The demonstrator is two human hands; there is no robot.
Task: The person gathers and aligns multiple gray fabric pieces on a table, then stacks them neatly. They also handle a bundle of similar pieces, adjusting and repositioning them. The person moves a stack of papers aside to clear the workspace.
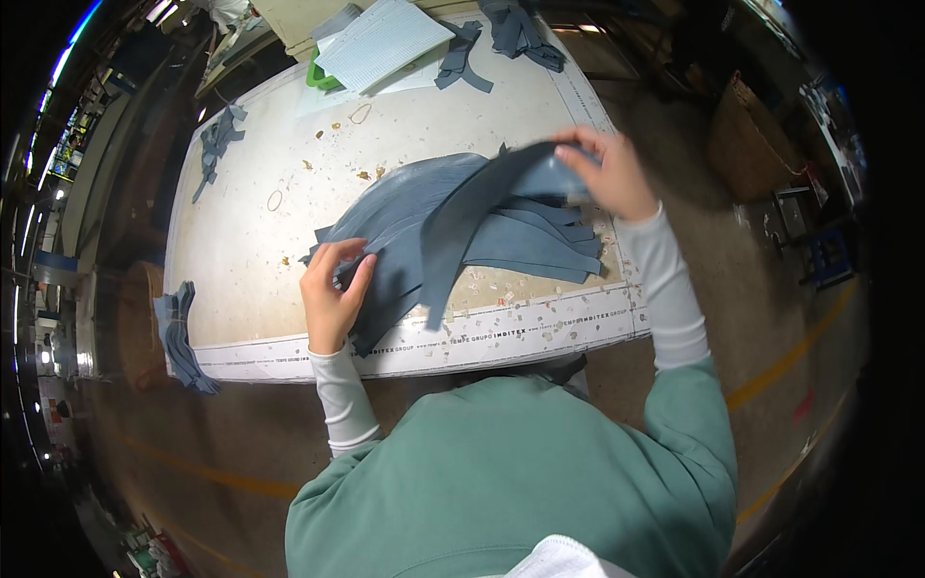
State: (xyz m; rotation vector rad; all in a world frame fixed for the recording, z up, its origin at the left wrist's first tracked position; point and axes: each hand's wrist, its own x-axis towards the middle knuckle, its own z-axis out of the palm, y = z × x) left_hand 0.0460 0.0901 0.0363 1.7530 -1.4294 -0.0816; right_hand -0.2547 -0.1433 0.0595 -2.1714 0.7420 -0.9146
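Note:
A fanned pile of blue-grey leather-like strips (400,193) lies near the front of the white table (241,279). My right hand (617,178) pinches the end of one curved strip (462,212) between thumb and fingers, at the right of the pile. That strip is raised and slants across the others, its lower end hanging toward the table's front edge, slightly blurred. At the pile's left edge my left hand (332,289) is curved, its thumb and fingertips apart. Whether those fingertips touch the strips is hard to see.
Tied bundles of similar strips lie at the left front edge (176,337), far left (220,140) and far side (520,39). Paper sheets (385,43) rest over a green tray (318,75). Rubber bands (275,200) and small scraps dot the table. A brown basket (756,140) stands to the right.

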